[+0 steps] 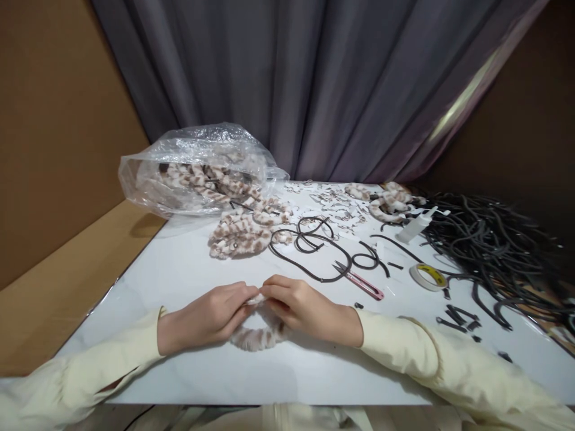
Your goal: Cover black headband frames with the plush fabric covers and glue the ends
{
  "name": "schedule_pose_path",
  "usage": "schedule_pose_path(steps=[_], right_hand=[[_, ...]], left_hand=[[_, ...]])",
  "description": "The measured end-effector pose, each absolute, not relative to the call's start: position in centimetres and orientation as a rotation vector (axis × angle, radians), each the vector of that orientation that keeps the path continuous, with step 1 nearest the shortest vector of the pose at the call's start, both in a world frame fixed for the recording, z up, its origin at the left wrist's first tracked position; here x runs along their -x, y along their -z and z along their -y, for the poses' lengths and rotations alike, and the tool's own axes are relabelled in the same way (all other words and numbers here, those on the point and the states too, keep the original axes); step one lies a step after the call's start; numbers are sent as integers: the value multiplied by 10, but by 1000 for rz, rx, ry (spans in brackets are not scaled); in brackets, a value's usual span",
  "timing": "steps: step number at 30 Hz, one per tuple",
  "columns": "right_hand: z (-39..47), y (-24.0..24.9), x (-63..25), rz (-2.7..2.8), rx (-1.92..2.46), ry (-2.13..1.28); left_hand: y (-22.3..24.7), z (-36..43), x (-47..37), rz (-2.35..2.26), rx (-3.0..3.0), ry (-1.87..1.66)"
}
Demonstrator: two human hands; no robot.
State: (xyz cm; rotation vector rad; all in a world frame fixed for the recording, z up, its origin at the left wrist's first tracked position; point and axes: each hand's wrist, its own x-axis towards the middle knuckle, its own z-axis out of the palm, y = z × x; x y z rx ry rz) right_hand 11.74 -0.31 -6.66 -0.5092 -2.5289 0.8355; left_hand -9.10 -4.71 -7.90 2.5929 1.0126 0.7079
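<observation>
A fluffy white and brown ring (pixel 256 339) is held between both hands near the front of the white table. My left hand (pixel 211 314) pinches its far side from the left. From the right, my right hand (pixel 303 308) pinches the same far part, the fingertips of both hands nearly touching. The ring's near side hangs in a curve below the fingers, close to the tabletop. Fingers hide what lies right at the pinch.
Beyond the hands lie a fluffy bundle (pixel 238 236), a clear bag (pixel 202 170) of fluffy pieces, pink snips (pixel 366 285), black cords (pixel 309 275) and paper scraps. At right are a tape roll (pixel 428 277), a white bottle (pixel 414 226) and a black tube pile (pixel 489 239).
</observation>
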Motion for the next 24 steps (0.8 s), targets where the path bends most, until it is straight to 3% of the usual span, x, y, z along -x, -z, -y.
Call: schedule_pose_path(steps=[6, 12, 15, 24], right_hand=[[3, 68, -116, 2504, 569, -789], [-12, 66, -113, 2093, 1039, -980], [-21, 61, -117, 2206, 1131, -1021], [-47, 36, -145, 2646, 1263, -565]], left_hand=[[68, 45, 86, -1213, -1917, -640], [54, 31, 89, -1123, -1315, -734], [53, 27, 90, -1076, -1229, -688], [66, 20, 99, -1014, -1026, -570]])
